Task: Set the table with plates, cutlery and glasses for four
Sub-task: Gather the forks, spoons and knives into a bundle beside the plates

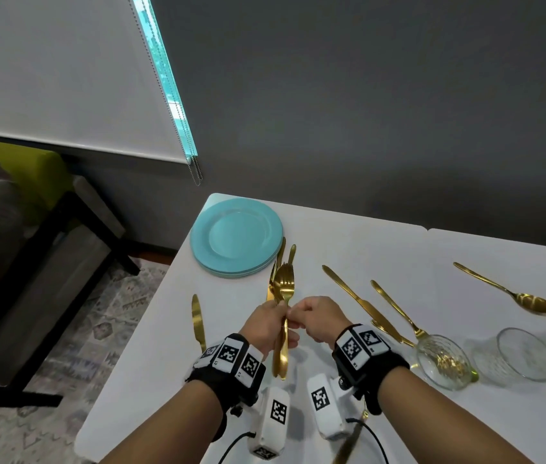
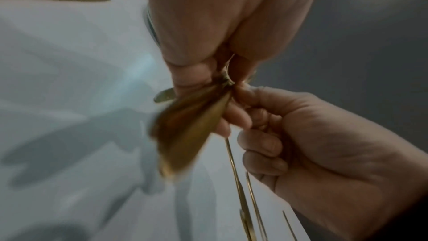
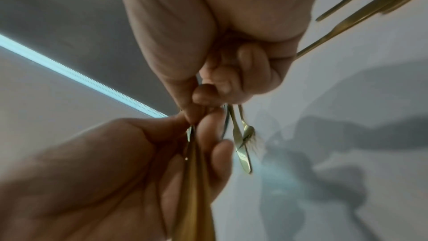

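My left hand [image 1: 266, 324] grips a bundle of gold forks [image 1: 284, 286] above the white table [image 1: 382, 249], tines pointing away and handles hanging toward me. My right hand [image 1: 303, 313] meets it from the right and pinches the forks' necks between thumb and forefinger. In the left wrist view the fork handles [image 2: 190, 131] are a blur below my left hand [image 2: 208, 43], with my right hand [image 2: 301, 135] curled beside them. The right wrist view shows my right hand [image 3: 220, 61] pinching above my left hand [image 3: 115, 171], which is wrapped round the handles [image 3: 194, 190]. A stack of turquoise plates [image 1: 236, 237] sits at the far left corner.
Loose gold cutlery lies on the table: a knife [image 1: 198, 321] by the left edge, pieces [image 1: 292, 254] beside the plates, a knife [image 1: 355, 296] and a spoon [image 1: 395, 306] to the right, another spoon [image 1: 505, 289] farther right. Three glasses [image 1: 445, 360] stand at the right.
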Demonstrator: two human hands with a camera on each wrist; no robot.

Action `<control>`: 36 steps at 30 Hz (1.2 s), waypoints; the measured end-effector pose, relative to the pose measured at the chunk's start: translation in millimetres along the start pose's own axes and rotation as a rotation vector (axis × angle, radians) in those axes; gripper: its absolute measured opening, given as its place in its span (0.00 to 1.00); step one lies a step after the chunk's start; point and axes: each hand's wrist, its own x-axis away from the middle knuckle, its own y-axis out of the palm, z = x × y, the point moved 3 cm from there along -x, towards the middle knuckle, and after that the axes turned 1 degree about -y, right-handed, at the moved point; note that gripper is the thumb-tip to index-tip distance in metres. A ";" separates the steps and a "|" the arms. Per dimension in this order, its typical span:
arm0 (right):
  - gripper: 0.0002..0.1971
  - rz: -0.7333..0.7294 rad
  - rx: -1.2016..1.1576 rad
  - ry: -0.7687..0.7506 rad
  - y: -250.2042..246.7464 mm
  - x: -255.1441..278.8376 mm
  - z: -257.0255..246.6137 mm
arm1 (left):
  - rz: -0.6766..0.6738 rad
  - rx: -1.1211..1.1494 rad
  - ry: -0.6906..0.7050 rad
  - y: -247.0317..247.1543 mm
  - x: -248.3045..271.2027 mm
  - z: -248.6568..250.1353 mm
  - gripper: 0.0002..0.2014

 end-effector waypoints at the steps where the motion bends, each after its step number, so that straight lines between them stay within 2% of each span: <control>1: 0.11 0.005 0.027 -0.006 1.0 -6.8 -3.9 | 0.018 -0.010 0.002 -6.0 -3.7 2.2 0.14; 3: 0.09 0.049 0.109 -0.037 -0.9 -23.4 -11.8 | 0.054 -0.027 0.008 -18.1 -11.4 8.0 0.12; 5: 0.05 0.124 0.288 -0.080 -6.3 -42.1 -19.9 | 0.084 -0.025 0.013 -29.5 -18.3 15.9 0.10; 7: 0.11 0.163 0.527 -0.096 -9.1 -60.3 -25.1 | 0.100 -0.024 0.019 -39.6 -24.7 23.9 0.10; 10: 0.22 0.090 0.865 -0.165 -3.6 -84.0 -31.1 | 0.102 -0.026 0.016 -52.7 -34.2 31.7 0.10; 12: 0.25 0.000 1.031 -0.200 2.5 -96.1 -31.5 | 0.107 -0.027 0.011 -60.3 -39.6 34.2 0.10; 14: 0.20 -0.042 1.182 -0.231 7.2 -102.6 -30.2 | 0.111 -0.025 0.006 -66.2 -43.1 35.8 0.09; 17: 0.13 -0.024 1.289 -0.308 10.2 -102.6 -28.0 | 0.113 -0.026 0.004 -71.8 -47.7 36.8 0.08; 22: 0.11 -0.051 1.389 -0.336 4.5 -95.7 -21.4 | 0.105 -0.034 0.011 -73.9 -52.7 39.8 0.08; 25: 0.13 -0.067 1.368 -0.302 -3.2 -89.8 -19.9 | 0.099 -0.034 0.030 -73.3 -52.2 43.7 0.08; 28: 0.12 0.050 1.184 -0.289 -17.1 -82.0 -28.4 | 0.116 -0.023 0.057 -72.1 -51.9 48.3 0.08; 32: 0.05 0.342 0.630 -0.237 -43.6 -60.5 -44.5 | 0.090 0.025 0.076 -60.2 -50.1 52.2 0.08; 33: 0.03 0.359 0.493 -0.214 -47.7 -53.3 -47.2 | 0.081 0.024 0.083 -54.3 -48.9 52.4 0.08; 36: 0.11 0.295 0.155 -0.162 -50.0 -28.3 -51.4 | 0.045 -0.004 0.103 -31.2 -41.9 50.8 0.08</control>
